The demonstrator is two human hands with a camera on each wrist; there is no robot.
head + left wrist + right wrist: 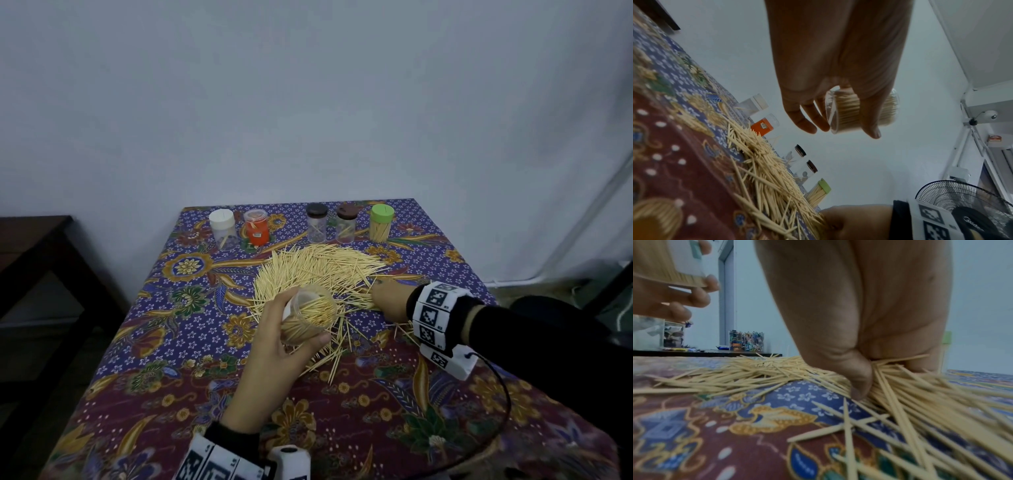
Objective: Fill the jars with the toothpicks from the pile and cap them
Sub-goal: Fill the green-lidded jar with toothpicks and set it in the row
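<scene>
Toothpicks [318, 270] lie heaped mid-table on the patterned cloth [191, 346]. I see my left hand [274, 342] wrapped around an uncapped clear jar [310, 317], nearly full, tilted above the pile's near edge. My right hand [388, 296] digs into the heap, thumb and fingers pinching a bunch [890, 369]. Five more jars [317, 222] line the far edge.

Head view looks down from above; both wrist views, low and close, share the toothpick pile [318, 274].
</scene>
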